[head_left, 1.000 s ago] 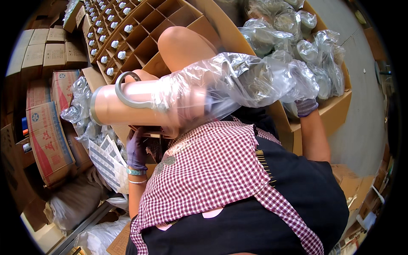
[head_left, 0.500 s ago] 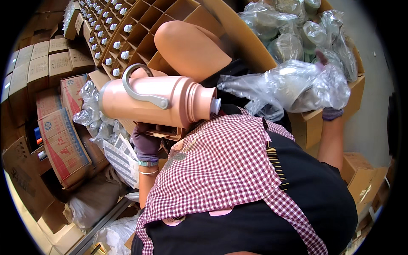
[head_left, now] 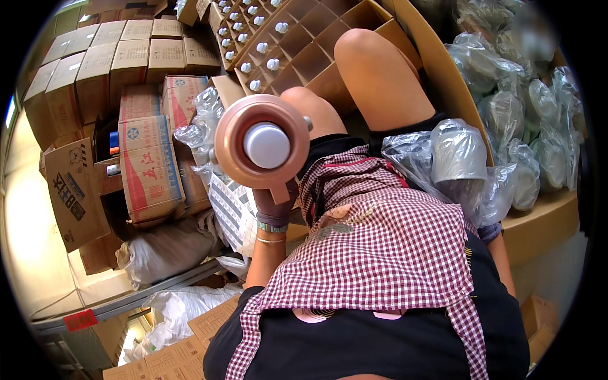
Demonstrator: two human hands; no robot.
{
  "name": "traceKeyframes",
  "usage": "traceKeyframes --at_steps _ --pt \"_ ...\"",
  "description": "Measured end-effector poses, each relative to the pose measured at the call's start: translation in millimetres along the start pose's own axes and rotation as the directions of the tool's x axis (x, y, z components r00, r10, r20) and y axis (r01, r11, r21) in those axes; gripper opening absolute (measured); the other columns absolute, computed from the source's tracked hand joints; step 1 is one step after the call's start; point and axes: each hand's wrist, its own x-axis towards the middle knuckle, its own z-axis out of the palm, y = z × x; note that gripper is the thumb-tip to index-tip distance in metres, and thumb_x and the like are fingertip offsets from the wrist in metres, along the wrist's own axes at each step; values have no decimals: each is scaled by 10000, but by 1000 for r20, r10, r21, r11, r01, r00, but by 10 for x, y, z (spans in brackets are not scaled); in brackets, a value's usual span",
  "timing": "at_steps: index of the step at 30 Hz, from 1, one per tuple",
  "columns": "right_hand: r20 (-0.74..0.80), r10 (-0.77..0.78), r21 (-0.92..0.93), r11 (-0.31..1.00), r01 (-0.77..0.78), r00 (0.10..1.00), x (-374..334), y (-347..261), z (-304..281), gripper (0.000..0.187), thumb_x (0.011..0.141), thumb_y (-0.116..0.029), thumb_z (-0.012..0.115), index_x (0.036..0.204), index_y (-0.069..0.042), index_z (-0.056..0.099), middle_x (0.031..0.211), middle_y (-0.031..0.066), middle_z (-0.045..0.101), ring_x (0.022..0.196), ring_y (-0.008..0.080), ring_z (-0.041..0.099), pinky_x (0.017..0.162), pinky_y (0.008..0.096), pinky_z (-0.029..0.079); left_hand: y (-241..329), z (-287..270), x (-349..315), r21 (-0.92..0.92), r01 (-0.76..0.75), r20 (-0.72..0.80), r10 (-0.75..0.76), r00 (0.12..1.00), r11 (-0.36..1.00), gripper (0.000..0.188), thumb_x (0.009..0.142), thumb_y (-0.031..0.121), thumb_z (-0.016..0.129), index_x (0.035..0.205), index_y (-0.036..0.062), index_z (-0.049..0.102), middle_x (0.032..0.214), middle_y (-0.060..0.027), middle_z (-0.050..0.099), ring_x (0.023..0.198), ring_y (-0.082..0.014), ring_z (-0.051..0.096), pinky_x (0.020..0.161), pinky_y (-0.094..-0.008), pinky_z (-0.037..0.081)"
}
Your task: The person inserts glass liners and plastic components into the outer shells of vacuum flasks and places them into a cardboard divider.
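A pink thermos flask (head_left: 229, 140) with a pale stopper faces up toward me at centre left. My left hand (head_left: 277, 204), in a dark purple glove, is closed beneath it around its side handle. At the right, over my lap, a cup-shaped greyish piece (head_left: 457, 152) is wrapped in clear plastic. My right hand (head_left: 490, 233), also gloved, is below it and holds the wrapped piece by its loose plastic. The fingers there are mostly hidden by the plastic and my apron.
A divided carton (head_left: 310, 63) ahead holds several white-topped items in its cells. On the right, a large carton (head_left: 538, 218) is full of plastic-wrapped pieces (head_left: 506, 114). Stacked boxes (head_left: 95, 79) and red-printed cartons (head_left: 150, 168) stand at the left, near a filled sack (head_left: 164, 253).
The thermos has turned from lying sideways to stopper toward me. My right hand has brought the wrapped piece lower and nearer my body. The view has swung left.
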Motion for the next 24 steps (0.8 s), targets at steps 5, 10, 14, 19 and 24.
traceKeyframes --at_steps 5,10,14,19,24 --pt "11 -7 -17 1000 8 1000 56 -7 -20 416 1060 -259 512 1355 30 564 1336 123 634 1182 196 623 1022 340 498 -21 143 -99 69 1 -190 12 982 998 360 898 145 712 1246 72 655 1190 -137 697 1092 -308 676 904 -429 542" --pt "14 -17 -18 1000 17 1000 95 -42 -39 396 1056 -260 516 1323 24 586 1326 114 639 1170 192 625 1012 340 499 -271 122 -177 87 30 -48 -26 999 996 748 810 190 867 1441 46 494 1374 -136 605 1241 -259 595 1042 -393 487" --pt "13 -16 -26 1000 16 1000 85 -57 -76 382 1053 -261 519 1298 20 604 1318 106 643 1160 188 628 1005 340 500 24 103 -48 266 -75 -101 105 989 961 331 926 159 681 1241 63 641 1156 -147 695 1075 -326 673 888 -424 542" --pt "-7 -54 -55 997 53 999 75 -187 -217 365 1050 -262 523 1267 14 626 1307 97 648 1147 184 630 996 340 502 115 99 19 369 -109 -119 164 979 923 233 987 152 591 1160 53 711 1088 -170 736 1038 -376 700 856 -460 557" --pt "-46 -435 -227 881 415 899 165 -835 -832 352 1047 -263 527 1235 8 648 1297 88 653 1134 180 633 987 340 503 -39 108 99 435 -146 -94 206 974 889 250 991 184 608 1190 58 690 1111 -206 709 1065 -430 664 891 -497 523"
